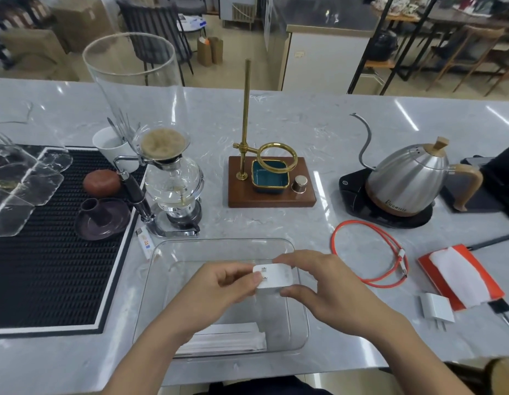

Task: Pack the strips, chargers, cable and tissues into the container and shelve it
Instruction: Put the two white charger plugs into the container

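A clear plastic container (300,317) stands on the marble counter right in front of me. White strips (227,339) lie flat in its near side. Over the container, my left hand (219,286) and my right hand (324,283) both hold a white charger (274,276), its two metal prongs turned toward my left hand. A second white charger (437,307) lies on the counter to the right. The coiled orange cable (370,252) rests right of the container. A red pack of white tissues (461,276) lies further right.
A siphon coffee maker (173,181) and a wooden drip stand (272,181) stand behind the container. A steel gooseneck kettle (404,181) sits on its black base at the right. A black bar mat (48,238) covers the left. A small sachet (145,243) lies by the mat.
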Motion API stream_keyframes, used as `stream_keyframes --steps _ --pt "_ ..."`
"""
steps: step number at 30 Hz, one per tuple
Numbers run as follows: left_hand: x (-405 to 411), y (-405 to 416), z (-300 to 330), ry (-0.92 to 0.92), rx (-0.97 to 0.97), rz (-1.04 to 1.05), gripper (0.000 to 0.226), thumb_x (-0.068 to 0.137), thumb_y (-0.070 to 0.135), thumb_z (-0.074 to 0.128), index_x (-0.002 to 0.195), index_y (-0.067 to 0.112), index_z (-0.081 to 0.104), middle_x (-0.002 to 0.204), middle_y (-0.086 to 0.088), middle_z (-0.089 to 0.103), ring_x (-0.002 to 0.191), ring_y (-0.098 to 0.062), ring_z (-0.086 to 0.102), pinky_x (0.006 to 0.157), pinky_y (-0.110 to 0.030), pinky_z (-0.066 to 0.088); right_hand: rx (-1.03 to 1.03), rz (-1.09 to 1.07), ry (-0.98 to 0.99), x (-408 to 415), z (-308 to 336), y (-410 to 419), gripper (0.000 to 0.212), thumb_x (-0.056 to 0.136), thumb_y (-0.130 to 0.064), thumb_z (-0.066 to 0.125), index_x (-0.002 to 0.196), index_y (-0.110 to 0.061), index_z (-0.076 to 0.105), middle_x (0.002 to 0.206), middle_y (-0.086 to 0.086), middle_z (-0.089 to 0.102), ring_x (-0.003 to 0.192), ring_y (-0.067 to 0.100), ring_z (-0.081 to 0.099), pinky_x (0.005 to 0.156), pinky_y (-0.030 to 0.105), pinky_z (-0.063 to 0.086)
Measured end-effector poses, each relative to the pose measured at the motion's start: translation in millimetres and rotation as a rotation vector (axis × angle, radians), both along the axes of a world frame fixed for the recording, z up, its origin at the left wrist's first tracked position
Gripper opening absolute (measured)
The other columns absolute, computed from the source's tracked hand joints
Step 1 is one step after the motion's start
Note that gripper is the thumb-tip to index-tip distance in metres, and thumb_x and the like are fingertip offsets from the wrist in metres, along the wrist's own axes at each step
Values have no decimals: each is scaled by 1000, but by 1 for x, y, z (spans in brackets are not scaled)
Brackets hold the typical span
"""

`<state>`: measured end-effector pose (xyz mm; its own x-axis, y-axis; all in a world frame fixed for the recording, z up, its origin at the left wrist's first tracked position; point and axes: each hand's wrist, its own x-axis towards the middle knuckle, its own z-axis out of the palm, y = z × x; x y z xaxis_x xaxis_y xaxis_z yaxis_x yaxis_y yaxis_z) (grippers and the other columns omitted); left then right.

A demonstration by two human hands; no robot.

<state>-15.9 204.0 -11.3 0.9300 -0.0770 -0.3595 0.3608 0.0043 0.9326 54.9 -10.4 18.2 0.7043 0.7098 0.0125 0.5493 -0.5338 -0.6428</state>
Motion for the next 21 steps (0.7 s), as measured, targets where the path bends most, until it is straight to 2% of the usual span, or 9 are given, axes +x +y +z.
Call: stream_keyframes --steps 2,4,7,9,11,14,17,19,21 --pt "-3 2 -3 -79 28 -64 23 87 29 74 110 31 76 111 5 76 106 -10 70 91 -21 53 -30 6 10 0 0 -1 29 87 -33 68 116 -34 64 109 -19 67 103 -1 58 91 25 46" --pt "-5 1 -7 -116 66 -78 31 83 17 79 108 35 75 109 7 76 104 -10 70 88 -22 54 -65 26 24 1 0 -1 28 88 -35 67 115 -34 64 106 -18 66 101 0 57 89 28 47" --pt "-4 -5 -13 -158 226 -56 40 73 14 82 103 39 74 100 11 77 95 -9 72 87 -28 55 -111 96 26 2 2 3 22 88 -34 66 110 -32 65 95 -16 64 92 3 56 92 17 40" --pt "-4 -9 -16 -194 327 -72 38 71 16 83 99 41 74 94 14 76 90 -7 71 85 -27 56 -150 130 8 4 3 5 21 88 -33 67 109 -31 65 92 -15 64 89 3 55 102 9 26" --pt "-4 -10 -19 -221 375 -96 33 71 21 83 95 41 74 88 15 75 83 -4 70 79 -23 56 -193 146 3 6 3 7 24 88 -35 67 111 -30 64 94 -17 65 87 3 55 112 13 19" --pt "-4 -12 -22 -226 387 -136 27 70 29 79 94 40 73 85 16 75 74 -2 68 74 -16 53 -239 176 10 7 2 8 26 85 -32 69 111 -30 66 90 -21 60 84 5 56 116 21 18" --pt "-3 -12 -29 -259 488 -223 25 73 39 76 97 38 72 84 23 72 77 4 63 74 -12 45 -282 198 12 8 1 9 32 84 -34 69 116 -33 65 89 -21 62 77 3 52 117 20 16" --pt "-2 -10 -33 -275 542 -285 25 76 45 73 99 36 71 86 25 70 85 5 63 78 -15 46 -319 216 7 7 -1 10 35 84 -38 68 119 -34 64 93 -15 69 77 1 50 118 21 14" --pt "-1 -8 -36 -258 578 -334 27 76 51 70 98 36 70 89 22 69 92 4 61 84 -26 49 -356 239 -7 7 -1 12 36 84 -41 67 120 -34 65 97 -11 71 85 2 55 120 24 10"
